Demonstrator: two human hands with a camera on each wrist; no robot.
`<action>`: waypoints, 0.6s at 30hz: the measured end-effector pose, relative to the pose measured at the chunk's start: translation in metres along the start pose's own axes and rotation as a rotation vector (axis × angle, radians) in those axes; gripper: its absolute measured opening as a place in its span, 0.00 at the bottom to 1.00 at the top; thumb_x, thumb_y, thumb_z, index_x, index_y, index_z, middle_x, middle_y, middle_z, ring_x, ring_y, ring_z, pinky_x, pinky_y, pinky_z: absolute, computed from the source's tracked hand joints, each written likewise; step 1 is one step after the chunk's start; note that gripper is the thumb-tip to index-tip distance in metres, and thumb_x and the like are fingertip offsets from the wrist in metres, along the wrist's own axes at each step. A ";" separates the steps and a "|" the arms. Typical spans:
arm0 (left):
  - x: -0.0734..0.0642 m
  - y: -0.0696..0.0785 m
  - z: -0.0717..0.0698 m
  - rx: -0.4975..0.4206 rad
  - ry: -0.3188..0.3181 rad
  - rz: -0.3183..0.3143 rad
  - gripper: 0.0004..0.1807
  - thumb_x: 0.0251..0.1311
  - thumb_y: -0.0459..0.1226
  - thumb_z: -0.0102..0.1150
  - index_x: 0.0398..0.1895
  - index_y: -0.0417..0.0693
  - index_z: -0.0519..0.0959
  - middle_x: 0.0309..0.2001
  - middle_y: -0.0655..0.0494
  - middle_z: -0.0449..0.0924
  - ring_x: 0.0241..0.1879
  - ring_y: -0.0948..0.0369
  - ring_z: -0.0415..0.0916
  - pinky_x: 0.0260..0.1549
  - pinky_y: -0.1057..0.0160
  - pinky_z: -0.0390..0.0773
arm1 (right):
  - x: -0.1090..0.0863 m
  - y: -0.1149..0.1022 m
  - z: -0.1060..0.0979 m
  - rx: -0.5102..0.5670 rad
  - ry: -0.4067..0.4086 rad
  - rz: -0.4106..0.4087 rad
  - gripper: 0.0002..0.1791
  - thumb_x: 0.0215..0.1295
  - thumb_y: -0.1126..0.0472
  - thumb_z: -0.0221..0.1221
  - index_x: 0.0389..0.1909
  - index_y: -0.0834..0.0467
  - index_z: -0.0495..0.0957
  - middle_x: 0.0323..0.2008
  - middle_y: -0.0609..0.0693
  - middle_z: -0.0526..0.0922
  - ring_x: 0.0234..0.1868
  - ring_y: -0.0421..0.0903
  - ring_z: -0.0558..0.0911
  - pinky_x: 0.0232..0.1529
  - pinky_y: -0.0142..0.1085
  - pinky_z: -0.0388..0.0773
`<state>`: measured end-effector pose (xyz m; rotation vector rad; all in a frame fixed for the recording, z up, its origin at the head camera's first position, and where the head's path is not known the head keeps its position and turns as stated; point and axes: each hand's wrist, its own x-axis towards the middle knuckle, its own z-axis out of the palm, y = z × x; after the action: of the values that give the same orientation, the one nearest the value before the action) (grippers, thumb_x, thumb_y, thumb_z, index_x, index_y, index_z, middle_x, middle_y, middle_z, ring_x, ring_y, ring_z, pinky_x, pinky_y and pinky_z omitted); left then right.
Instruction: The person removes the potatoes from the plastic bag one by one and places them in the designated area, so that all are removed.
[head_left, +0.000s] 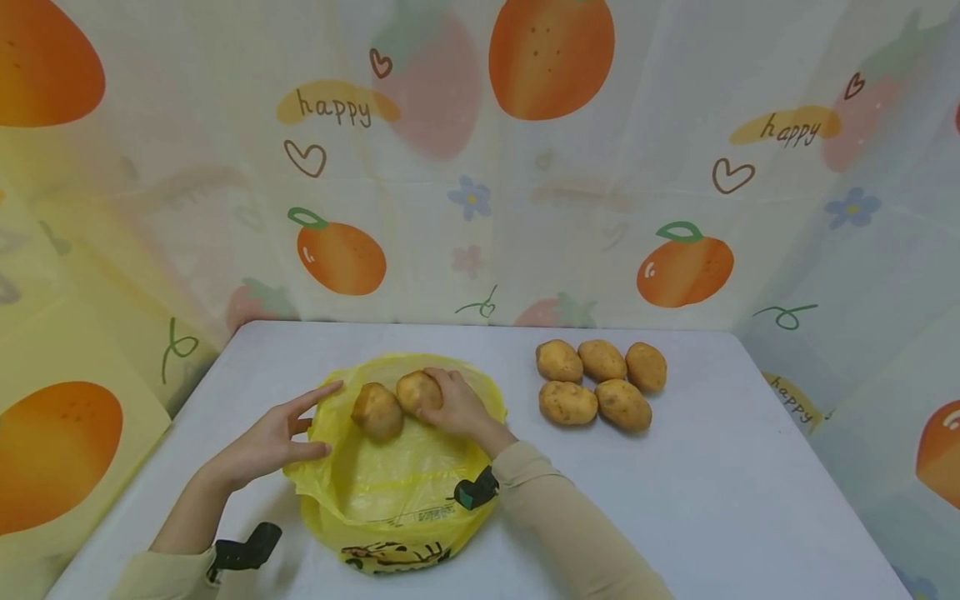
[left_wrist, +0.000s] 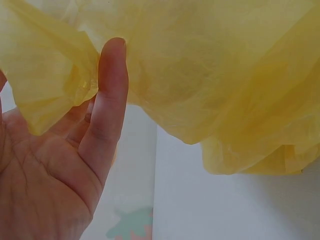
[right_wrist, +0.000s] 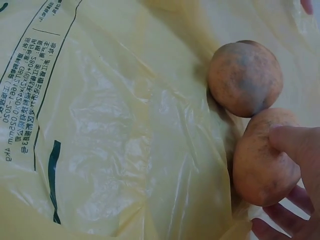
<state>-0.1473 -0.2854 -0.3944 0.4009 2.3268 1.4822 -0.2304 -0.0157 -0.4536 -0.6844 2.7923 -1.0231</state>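
Observation:
A yellow plastic bag (head_left: 390,492) lies with its mouth spread wide on the table. Two potatoes sit inside, side by side. My right hand (head_left: 459,406) reaches in and grips the right-hand potato (head_left: 417,393), thumb on its near side. In the right wrist view that potato (right_wrist: 267,160) touches the other potato (right_wrist: 246,79). At the bag's left rim my left hand (head_left: 262,442) has its index finger and thumb stretched apart against the plastic. The left wrist view shows one straight finger (left_wrist: 112,90) beside a fold of the bag (left_wrist: 55,65); some fingers are hidden behind it.
Several potatoes (head_left: 602,360) lie in two rows on the white table (head_left: 720,475), right of the bag. A printed curtain (head_left: 480,250) hangs behind the table and at its sides. Black wrist cameras (head_left: 251,547) are fixed at both sleeves.

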 end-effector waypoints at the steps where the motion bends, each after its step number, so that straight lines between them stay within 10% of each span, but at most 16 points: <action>1: 0.000 0.000 0.000 0.002 0.001 -0.001 0.44 0.54 0.35 0.62 0.72 0.56 0.51 0.73 0.44 0.38 0.61 0.32 0.57 0.35 0.59 0.80 | 0.000 0.000 -0.001 -0.003 -0.007 -0.001 0.36 0.56 0.52 0.61 0.65 0.55 0.61 0.55 0.60 0.69 0.52 0.53 0.74 0.52 0.46 0.71; 18: -0.001 -0.002 -0.001 -0.006 -0.013 0.005 0.43 0.54 0.36 0.62 0.72 0.57 0.51 0.73 0.44 0.37 0.61 0.31 0.55 0.35 0.59 0.80 | -0.005 -0.001 -0.010 -0.027 -0.101 0.000 0.36 0.57 0.48 0.61 0.65 0.55 0.61 0.54 0.58 0.70 0.53 0.51 0.72 0.54 0.44 0.70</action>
<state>-0.1470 -0.2877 -0.3957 0.4129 2.3123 1.4847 -0.2281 -0.0084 -0.4459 -0.7182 2.7243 -0.9248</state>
